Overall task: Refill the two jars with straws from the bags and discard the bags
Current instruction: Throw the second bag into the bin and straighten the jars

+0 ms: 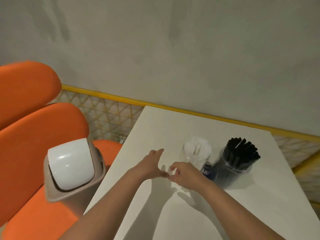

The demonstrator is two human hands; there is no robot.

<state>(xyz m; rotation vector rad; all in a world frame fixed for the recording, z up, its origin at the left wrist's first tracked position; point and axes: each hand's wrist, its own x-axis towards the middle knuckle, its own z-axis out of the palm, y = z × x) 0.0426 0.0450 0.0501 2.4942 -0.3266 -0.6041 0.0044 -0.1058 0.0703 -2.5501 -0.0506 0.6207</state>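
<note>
Two clear jars stand on the white table (173,125). The jar of white straws (197,151) is on the left and the jar of black straws (237,161) is on the right. My left hand (150,165) hovers above the table just left of the white jar, its fingers straight and holding nothing. My right hand (181,174) hangs in front of the white jar, its fingers loosely curled and empty. The thumbs of both hands nearly meet. No bag is in view.
A beige bin with a white swing lid (71,163) stands on the orange seat (22,153) to the left of the table. A grey wall with a yellow rail (121,98) and lattice runs behind.
</note>
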